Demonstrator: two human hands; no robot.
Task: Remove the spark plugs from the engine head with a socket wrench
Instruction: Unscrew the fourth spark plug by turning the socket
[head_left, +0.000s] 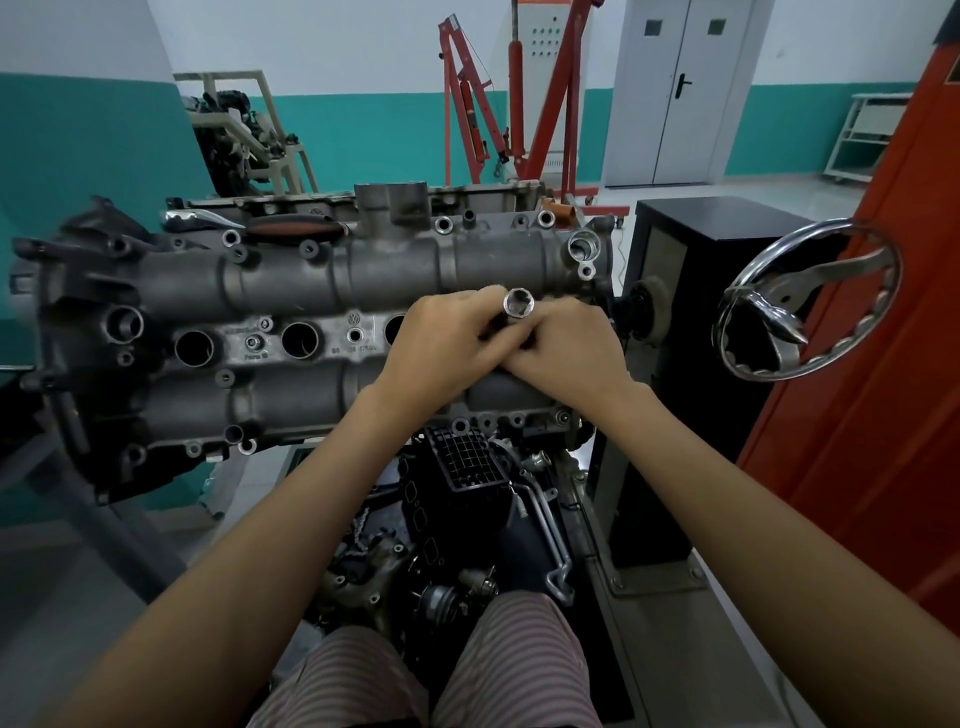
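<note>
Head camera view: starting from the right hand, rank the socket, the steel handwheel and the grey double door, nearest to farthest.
1. Socket: just above the right hand, at its fingers.
2. Steel handwheel: off to its right.
3. Grey double door: far back wall, upper right.

Your left hand (441, 343) and right hand (566, 348) meet over the right part of the engine head (291, 280), with the socket (518, 303) between them. To your right stands a handwheel (810, 299); behind the head, an engine crane (519, 98).
</note>
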